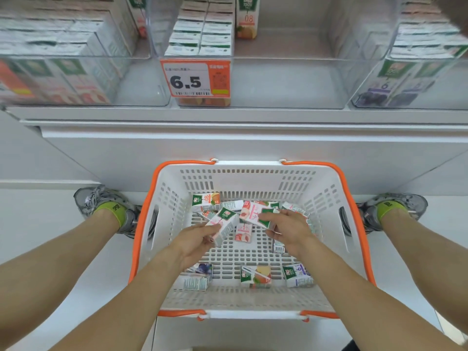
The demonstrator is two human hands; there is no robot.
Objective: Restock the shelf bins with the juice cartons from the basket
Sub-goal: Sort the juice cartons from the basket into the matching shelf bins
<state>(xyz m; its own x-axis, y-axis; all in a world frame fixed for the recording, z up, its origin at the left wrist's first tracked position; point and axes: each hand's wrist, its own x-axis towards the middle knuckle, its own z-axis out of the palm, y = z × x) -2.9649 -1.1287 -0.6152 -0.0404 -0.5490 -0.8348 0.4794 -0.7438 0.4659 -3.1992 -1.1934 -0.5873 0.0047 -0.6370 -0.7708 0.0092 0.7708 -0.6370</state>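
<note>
A white basket [326, 188] with orange rim sits on the floor below the shelf, holding several small juice cartons. My left hand [195, 243] grips a pink-and-white peach carton [225, 225] over the basket's middle. My right hand [288, 230] closes on another peach carton [253, 211] just to the right of it. Loose cartons lie below: an orange one [206, 200] at the back, a peach one [255, 276] and grape ones [296, 274] at the front. Clear shelf bins stand above; the middle-right bin [291, 79] holds a single orange carton [247, 19] at its back.
The left bin [141, 79] is packed with peach cartons, the narrow middle bin [202, 44] with orange ones behind a 6.5 price tag [195, 78], the right bin [405, 82] with grape cartons. My two feet in grey shoes flank the basket.
</note>
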